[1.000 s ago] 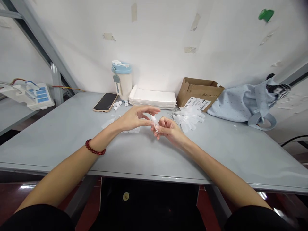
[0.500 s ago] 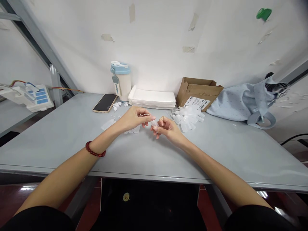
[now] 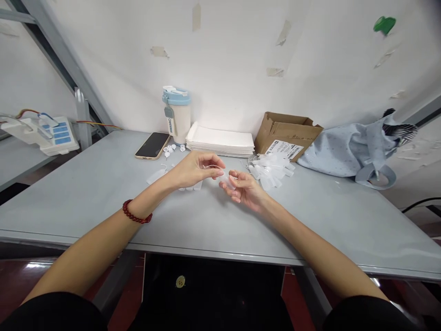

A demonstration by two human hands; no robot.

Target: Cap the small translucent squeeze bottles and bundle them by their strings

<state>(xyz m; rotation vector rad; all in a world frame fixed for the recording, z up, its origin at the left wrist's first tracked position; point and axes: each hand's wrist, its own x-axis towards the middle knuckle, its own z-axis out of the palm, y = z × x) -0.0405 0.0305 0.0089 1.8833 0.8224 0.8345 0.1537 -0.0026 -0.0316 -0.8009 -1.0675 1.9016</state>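
Above the middle of the table, my left hand (image 3: 201, 169) is closed in a pinch at the upper end of a small translucent white plastic tube (image 3: 228, 180). A thin white cord (image 3: 212, 166) curves along its fingers. My right hand (image 3: 246, 187) grips the lower part of the same tube between thumb and fingers, which partly hide it. Behind and under my left hand lie several similar translucent tubes (image 3: 156, 175). Small white caps (image 3: 168, 149) sit farther back near the phone. To the right of my right hand is a pile of translucent tubes with cords (image 3: 272, 170).
At the back stand a cream cup with a blue lid (image 3: 179, 117), a stack of white envelopes (image 3: 220, 140) and a cardboard box (image 3: 285, 135). A phone (image 3: 152, 145) lies left, a light blue cloth bag (image 3: 339, 149) right. A power strip (image 3: 51, 135) is at the far left.
The fingers of my right hand have opened out a little and shifted slightly right around the tube. My left hand keeps its pinch. The whole view has shifted slightly.
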